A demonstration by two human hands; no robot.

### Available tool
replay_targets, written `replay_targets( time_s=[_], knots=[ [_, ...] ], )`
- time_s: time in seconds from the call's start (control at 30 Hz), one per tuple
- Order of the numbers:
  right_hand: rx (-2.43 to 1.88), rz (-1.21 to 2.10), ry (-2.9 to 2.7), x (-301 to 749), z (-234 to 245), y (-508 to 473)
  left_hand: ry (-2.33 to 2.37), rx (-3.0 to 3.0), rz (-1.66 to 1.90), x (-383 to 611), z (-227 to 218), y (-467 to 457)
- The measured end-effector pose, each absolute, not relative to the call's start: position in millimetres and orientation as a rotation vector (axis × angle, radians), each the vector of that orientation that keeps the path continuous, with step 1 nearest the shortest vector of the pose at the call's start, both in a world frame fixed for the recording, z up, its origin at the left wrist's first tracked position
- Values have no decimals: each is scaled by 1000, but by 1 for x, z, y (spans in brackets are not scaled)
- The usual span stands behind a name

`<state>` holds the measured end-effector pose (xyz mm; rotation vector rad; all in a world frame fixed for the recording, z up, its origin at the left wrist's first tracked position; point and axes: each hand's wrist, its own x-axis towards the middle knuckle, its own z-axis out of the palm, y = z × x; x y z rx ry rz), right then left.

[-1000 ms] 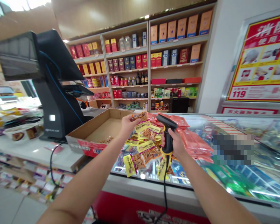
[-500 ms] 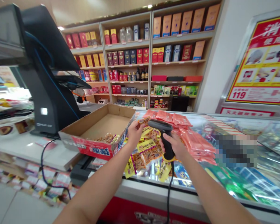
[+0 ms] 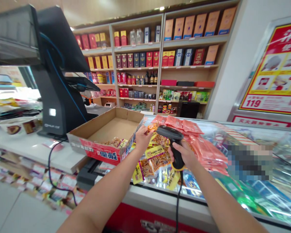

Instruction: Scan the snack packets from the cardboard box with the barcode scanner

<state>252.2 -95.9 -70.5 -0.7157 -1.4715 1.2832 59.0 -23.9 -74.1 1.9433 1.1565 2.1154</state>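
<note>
In the head view, my right hand is wrapped round the grip of a black barcode scanner, its head pointing left. A small snack packet is pinched in my left hand, just in front of the scanner's head. Below both hands, yellow-and-brown snack packets lie spread on the glass counter top. Left of them stands an open cardboard box with several similar packets inside. Pinkish-orange packets are piled to the right of my right hand.
A black checkout terminal stands on the white counter at left. The scanner's black cable hangs over the counter's front edge. Behind, shelves hold boxes and bottles. A red notice hangs at right.
The view has shifted slightly, so everything appears a little further right. My left hand has turned the snack packet slightly in front of the scanner. Both grips are unchanged.
</note>
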Motion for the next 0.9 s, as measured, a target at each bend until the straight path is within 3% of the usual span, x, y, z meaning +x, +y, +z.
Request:
replay_targets(
  time_s=[0.43, 0.73, 0.9],
  knots=[
    [-695, 1289, -1307, 250, -68, -98, 1156, 1740, 2005, 59, -78, -19],
    [-622, 1202, -1062, 254, -66, -92, 963, 1442, 1733, 57, -88, -1],
    [-618, 1192, -1064, 256, -68, -89, 1130, 1376, 1924, 50, -84, 2]
  ],
)
